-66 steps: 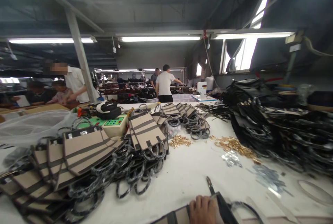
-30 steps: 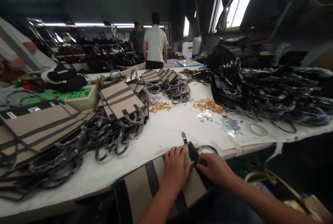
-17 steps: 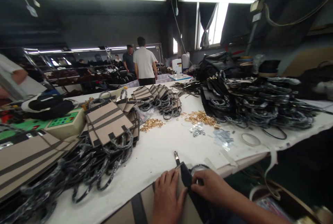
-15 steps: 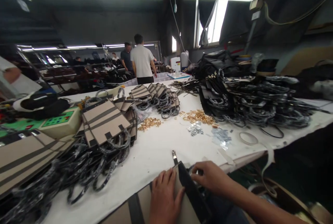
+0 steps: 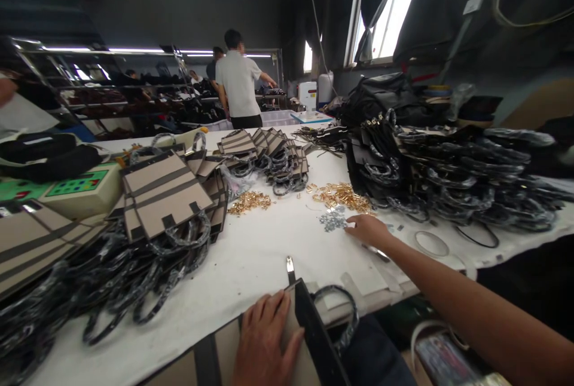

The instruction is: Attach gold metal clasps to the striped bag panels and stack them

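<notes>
My left hand (image 5: 268,338) lies flat with its fingers spread on a beige bag panel (image 5: 228,347) with dark stripes at the table's front edge. A strap with a metal tip (image 5: 290,266) sticks out beyond the panel's dark edge, and a plastic-wrapped handle (image 5: 352,308) loops out on its right. My right hand (image 5: 368,230) reaches over the table, its fingertips at the right side of a pile of small silvery pieces (image 5: 333,219). What its fingers hold, if anything, is too small to make out. Gold-coloured metal pieces (image 5: 343,196) lie just behind.
Striped bag panels (image 5: 164,189) with wrapped handles are heaped on the left, beside a green-topped machine (image 5: 81,186). A large pile of black straps and handles (image 5: 466,177) stands at the right. A person in a light shirt (image 5: 239,84) is beyond the table.
My right hand has left the panel's right edge and moved forward to the silvery pieces. The wrapped handle now shows. My left hand stays on the panel. The view has shifted.
</notes>
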A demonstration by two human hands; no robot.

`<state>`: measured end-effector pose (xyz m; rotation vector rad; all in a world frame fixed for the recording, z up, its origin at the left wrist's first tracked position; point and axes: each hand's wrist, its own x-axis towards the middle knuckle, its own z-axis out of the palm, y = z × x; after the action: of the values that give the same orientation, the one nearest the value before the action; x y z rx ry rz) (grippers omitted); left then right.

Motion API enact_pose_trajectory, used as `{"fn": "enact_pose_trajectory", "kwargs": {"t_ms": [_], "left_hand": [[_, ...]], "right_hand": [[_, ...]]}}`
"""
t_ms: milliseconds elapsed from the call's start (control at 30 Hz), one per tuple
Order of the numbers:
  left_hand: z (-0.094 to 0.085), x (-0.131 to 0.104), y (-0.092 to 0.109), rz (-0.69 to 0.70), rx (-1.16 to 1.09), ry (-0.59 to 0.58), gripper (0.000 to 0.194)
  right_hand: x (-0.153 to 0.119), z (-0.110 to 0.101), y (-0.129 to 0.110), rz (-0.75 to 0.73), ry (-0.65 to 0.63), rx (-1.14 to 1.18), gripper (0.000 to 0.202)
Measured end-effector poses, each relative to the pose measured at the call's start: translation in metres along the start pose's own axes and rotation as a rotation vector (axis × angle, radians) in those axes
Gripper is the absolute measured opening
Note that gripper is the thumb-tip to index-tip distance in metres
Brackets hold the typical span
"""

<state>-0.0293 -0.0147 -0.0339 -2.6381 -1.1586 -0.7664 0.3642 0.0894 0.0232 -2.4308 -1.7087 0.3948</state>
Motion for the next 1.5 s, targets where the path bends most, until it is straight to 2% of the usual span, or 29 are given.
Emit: {"fn": "enact_pose_trajectory", "kwargs": {"t_ms": [200,467,567,700,800,900,967,1000,1067,1133,1200,1267,1500], "left_hand": [[-0.004,0.001,0.005,-0.094,-0.082,-0.098,0.054],[-0.026,0.011,0.019,-0.218,-0.242,-0.295,0.057],[-0.028,0.013,0.021,-0.238,-0.273,-0.312,0.056],[-0.028,0.010,0.023,-0.245,-0.279,-0.299,0.054],[-0.028,0.008,0.023,-0.240,-0.285,-0.290,0.055],[-0.028,0.008,0.023,-0.235,-0.290,-0.297,0.056],[-0.027,0.008,0.023,-0.234,-0.292,-0.301,0.056],[-0.027,0.008,0.023,-0.232,-0.293,-0.302,0.057],[-0.028,0.008,0.023,-0.225,-0.295,-0.305,0.057],[-0.028,0.008,0.023,-0.224,-0.295,-0.305,0.056],[-0.029,0.008,0.023,-0.228,-0.293,-0.304,0.053],[-0.031,0.008,0.024,-0.227,-0.289,-0.305,0.051],[-0.031,0.007,0.025,-0.231,-0.291,-0.302,0.050]], "right_hand": [[0.017,0.006,-0.001,0.009,-0.024,0.033,0.030],[0.031,0.006,0.011,0.026,-0.152,0.141,0.027],[0.032,0.006,0.013,0.024,-0.170,0.170,0.020],[0.024,0.000,0.012,0.011,-0.112,0.197,0.014],[0.004,-0.014,0.002,-0.026,-0.078,0.217,0.012],[-0.033,-0.028,-0.022,-0.118,-0.112,0.252,0.015],[-0.067,-0.030,-0.046,-0.192,-0.231,0.326,0.019],[-0.086,-0.028,-0.059,-0.237,-0.351,0.366,0.022],[-0.120,-0.014,-0.083,-0.300,-0.544,0.434,0.023],[-0.145,0.006,-0.100,-0.336,-0.654,0.485,0.021],[-0.159,0.024,-0.110,-0.359,-0.666,0.473,0.019],[-0.163,0.036,-0.113,-0.380,-0.624,0.423,0.018],[-0.166,0.034,-0.115,-0.442,-0.493,0.245,0.016]]}}
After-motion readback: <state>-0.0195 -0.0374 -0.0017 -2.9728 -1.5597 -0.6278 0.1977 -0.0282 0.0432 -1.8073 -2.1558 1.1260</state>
